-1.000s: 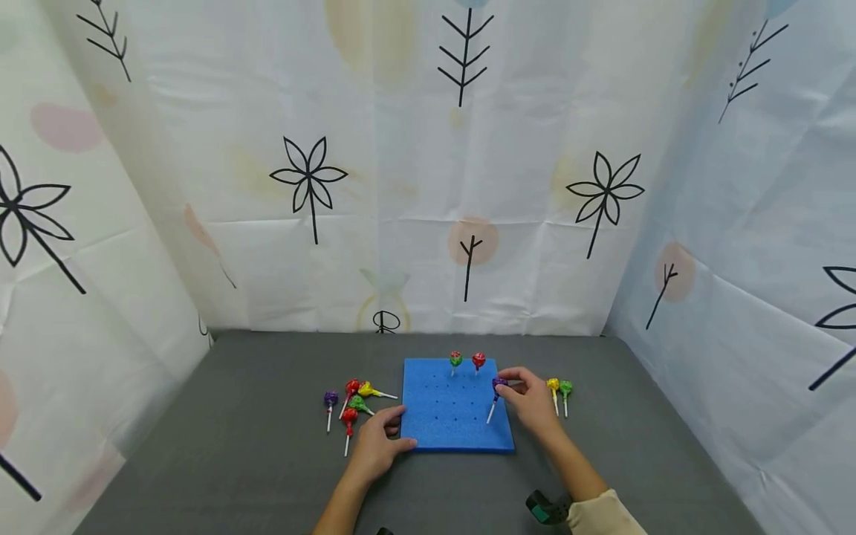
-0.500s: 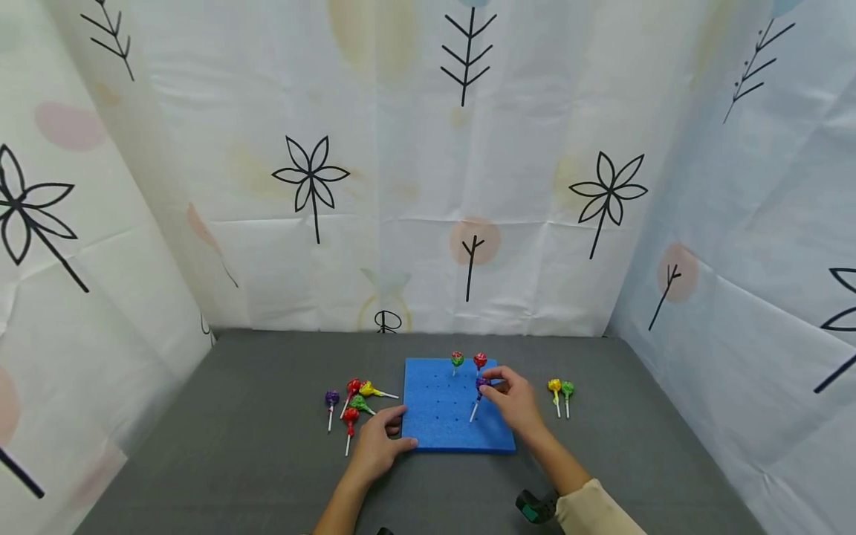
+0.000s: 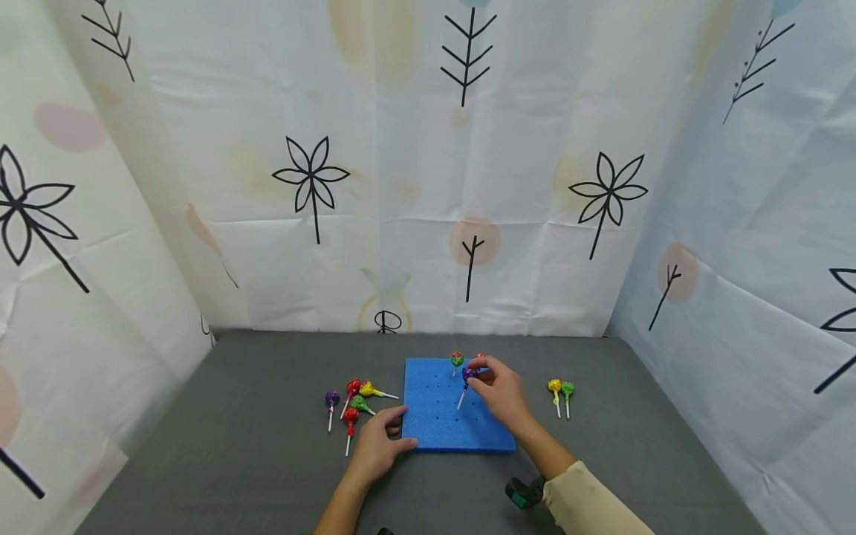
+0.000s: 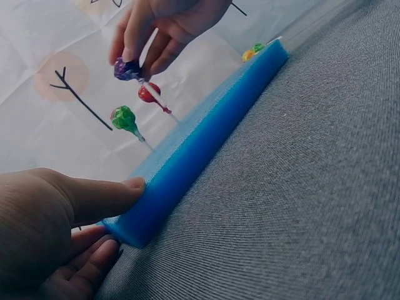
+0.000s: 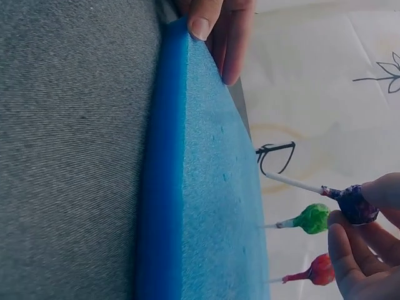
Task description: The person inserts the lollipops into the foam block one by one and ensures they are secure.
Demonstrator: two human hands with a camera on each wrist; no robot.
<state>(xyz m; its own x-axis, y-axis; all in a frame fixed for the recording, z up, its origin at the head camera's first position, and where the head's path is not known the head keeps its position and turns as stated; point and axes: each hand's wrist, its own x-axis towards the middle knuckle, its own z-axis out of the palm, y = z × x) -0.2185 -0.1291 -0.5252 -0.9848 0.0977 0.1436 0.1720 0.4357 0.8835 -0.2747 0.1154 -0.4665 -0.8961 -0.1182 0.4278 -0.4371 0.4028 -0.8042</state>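
Observation:
A purple lollipop (image 3: 469,374) is pinched by its wrapped head in my right hand (image 3: 500,390), its white stick slanting down above the blue foam board (image 3: 428,435). In the right wrist view the stick's tip (image 5: 270,175) looks free of the board. My left hand (image 3: 380,446) holds the board's near left corner, thumb (image 4: 119,195) at the edge and fingers beside it. A green lollipop (image 4: 123,119) and a red lollipop (image 4: 149,93) stand upright in the board's far row; my right hand partly covers the red one in the head view. Small holes dot the board.
Left of the board, several lollipops lie on the grey cloth: a purple one (image 3: 331,399), red ones (image 3: 351,416), a yellow one (image 3: 368,388) and a green one (image 3: 360,403). Yellow (image 3: 554,386) and green (image 3: 567,388) lollipops lie to the right. A patterned curtain (image 3: 414,186) hangs behind.
My right hand has carried the purple lollipop leftward and slightly away from me, from the board's right side toward its middle. My left hand stays at the corner.

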